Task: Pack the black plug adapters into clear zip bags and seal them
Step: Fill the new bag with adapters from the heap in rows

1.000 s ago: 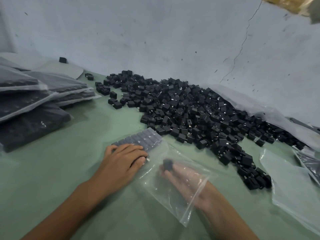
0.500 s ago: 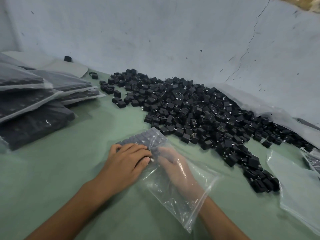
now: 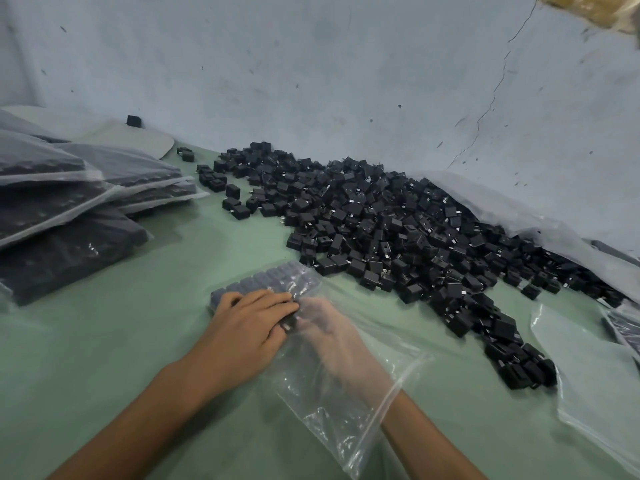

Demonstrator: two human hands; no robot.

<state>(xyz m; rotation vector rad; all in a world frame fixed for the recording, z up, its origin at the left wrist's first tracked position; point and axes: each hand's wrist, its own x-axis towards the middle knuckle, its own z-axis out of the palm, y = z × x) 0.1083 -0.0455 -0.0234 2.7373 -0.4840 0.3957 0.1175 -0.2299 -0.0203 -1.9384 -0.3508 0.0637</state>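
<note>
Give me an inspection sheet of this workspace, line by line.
Surface: green table, mostly covered.
Job's things: loose pile of black adapters; open clear bag with adapters in neat rows at its far end.
Clutter: stack of filled bags far left; empty bags right.
Grippers: left hand rests flat on the bag over the rows; right hand is inside the bag, grip unclear.
Cables: nothing seen.
Surroundings: cracked pale wall behind.
</note>
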